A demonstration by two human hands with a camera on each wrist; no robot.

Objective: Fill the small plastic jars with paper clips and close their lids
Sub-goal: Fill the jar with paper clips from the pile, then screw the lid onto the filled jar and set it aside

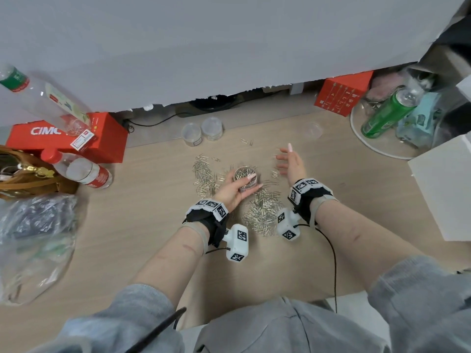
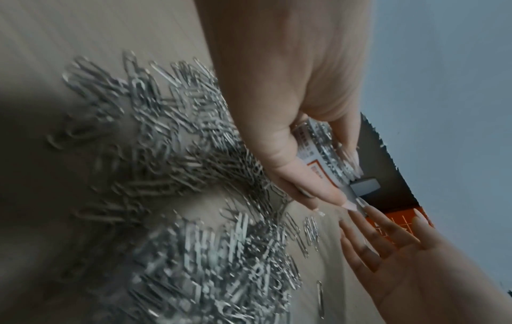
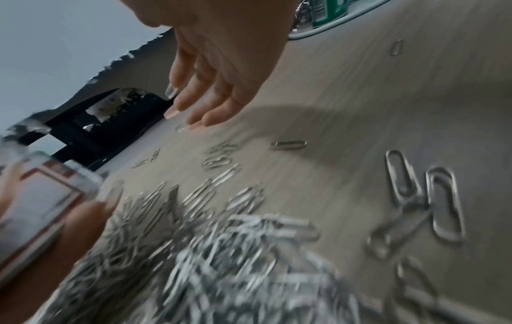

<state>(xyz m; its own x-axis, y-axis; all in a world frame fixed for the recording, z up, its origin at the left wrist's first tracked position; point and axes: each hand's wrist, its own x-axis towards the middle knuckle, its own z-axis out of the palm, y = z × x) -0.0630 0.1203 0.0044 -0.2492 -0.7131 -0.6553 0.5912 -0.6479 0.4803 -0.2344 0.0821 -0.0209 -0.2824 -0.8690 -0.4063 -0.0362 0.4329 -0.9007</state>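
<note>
Left grip [image 1: 235,188] clenched — right grip [image 1: 290,161] slack.

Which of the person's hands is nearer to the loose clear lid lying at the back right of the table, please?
Right. The right hand hovers open just short of the lid; the left hand grips the filled jar farther away.

Shiny silver metal paper clips [image 1: 260,212] heap on a matt, wood-grain table [image 1: 142,225]; the jar [image 1: 246,178] looks like clear, glossy plastic with a paper label.
</note>
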